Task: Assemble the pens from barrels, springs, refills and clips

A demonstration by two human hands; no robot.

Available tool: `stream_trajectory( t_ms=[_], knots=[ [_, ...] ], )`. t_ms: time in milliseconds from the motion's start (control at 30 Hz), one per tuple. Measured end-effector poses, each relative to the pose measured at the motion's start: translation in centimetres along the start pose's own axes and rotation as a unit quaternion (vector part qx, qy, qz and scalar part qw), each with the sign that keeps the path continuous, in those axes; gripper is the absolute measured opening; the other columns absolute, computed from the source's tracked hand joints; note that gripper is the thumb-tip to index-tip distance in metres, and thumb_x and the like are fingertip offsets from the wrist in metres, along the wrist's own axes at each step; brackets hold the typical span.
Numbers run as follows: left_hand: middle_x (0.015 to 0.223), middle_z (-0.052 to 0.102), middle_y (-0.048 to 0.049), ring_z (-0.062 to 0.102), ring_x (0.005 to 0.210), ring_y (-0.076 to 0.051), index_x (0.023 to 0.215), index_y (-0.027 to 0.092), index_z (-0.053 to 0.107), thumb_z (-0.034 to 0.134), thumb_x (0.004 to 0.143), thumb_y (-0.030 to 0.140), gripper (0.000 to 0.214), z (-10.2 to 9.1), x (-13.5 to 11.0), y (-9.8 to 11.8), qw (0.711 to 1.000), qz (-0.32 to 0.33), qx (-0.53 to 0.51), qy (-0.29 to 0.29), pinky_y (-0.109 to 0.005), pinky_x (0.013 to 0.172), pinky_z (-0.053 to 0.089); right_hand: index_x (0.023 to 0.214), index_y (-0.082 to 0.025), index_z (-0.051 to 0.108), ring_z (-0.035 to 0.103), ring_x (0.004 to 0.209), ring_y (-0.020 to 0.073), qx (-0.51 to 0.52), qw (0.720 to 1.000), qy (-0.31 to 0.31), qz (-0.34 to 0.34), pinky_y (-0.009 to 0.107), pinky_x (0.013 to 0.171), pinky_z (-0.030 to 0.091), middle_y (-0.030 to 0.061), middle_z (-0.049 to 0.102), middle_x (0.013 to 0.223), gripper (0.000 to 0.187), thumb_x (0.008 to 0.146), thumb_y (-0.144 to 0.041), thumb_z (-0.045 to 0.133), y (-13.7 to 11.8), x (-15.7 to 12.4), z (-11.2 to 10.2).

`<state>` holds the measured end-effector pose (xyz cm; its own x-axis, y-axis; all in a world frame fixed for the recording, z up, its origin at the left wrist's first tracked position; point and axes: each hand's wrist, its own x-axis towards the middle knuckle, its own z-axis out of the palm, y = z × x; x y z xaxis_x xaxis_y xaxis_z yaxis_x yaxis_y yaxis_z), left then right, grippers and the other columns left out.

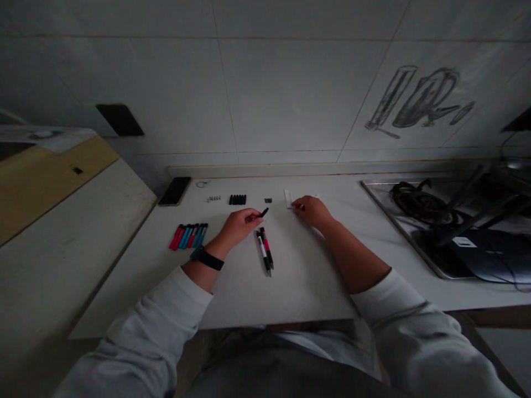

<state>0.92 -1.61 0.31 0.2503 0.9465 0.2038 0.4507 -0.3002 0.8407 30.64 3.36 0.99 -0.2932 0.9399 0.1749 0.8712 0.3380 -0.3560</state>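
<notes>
Head view: what is going on?

– Left hand (239, 226) pinches a small black piece (264, 211) above the bench (307, 282); right hand (313, 211) has its fingertips bunched at the thin pale sticks (287, 198), but whether they grip one I cannot tell

– Which step, then?

– Picking out a stick, I judge, with two pens (263, 252) lying whole nearby; that calls for a light pinch on just one

I face a grey tiled wall (286, 94), a dark drawing (410, 110) on its right side. In dim light, my white bench (307, 293) runs along it, with a pale, tan-edged panel (62, 237) to my left.
</notes>
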Motion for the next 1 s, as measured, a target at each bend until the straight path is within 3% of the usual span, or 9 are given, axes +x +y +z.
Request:
stream_trajectory(
  t_ms=[733, 900, 1000],
  knots=[
    [0.096, 0.078, -0.0042, 0.070, 0.085, -0.020, 0.098, 0.020, 0.076, 0.071, 0.085, 0.040, 0.024, 0.0, 0.0, 0.1, 1.000, -0.003, -0.012, 0.002, -0.032, 0.079, 0.054, 0.105, -0.022, 0.079, 0.066, 0.085, 0.0177, 0.027, 0.999, 0.038, -0.011, 0.030, 0.085, 0.049, 0.0062, 0.076, 0.107, 0.019, 0.089, -0.018, 0.069, -0.3, 0.2, 0.7],
    [0.094, 0.077, -0.0037, 0.069, 0.084, -0.019, 0.096, 0.020, 0.075, 0.071, 0.085, 0.038, 0.022, -0.1, 0.2, 0.0, 0.999, 0.004, -0.010, 0.037, -0.032, 0.079, 0.053, 0.107, -0.022, 0.078, 0.066, 0.085, 0.0179, 0.020, 0.999, 0.035, -0.010, 0.029, 0.084, 0.049, 0.0066, 0.075, 0.107, 0.020, 0.090, -0.019, 0.068, -0.4, 0.1, 0.2],
    [0.093, 0.077, -0.0036, 0.069, 0.083, -0.019, 0.097, 0.021, 0.075, 0.072, 0.085, 0.037, 0.021, -0.2, 0.5, -0.5, 0.997, 0.003, -0.006, 0.078, -0.032, 0.079, 0.054, 0.109, -0.021, 0.077, 0.067, 0.086, 0.0173, 0.036, 0.998, 0.052, -0.028, 0.029, 0.085, 0.049, 0.0077, 0.074, 0.110, 0.020, 0.093, -0.023, 0.065, -1.7, -0.3, 0.2]
  ],
)
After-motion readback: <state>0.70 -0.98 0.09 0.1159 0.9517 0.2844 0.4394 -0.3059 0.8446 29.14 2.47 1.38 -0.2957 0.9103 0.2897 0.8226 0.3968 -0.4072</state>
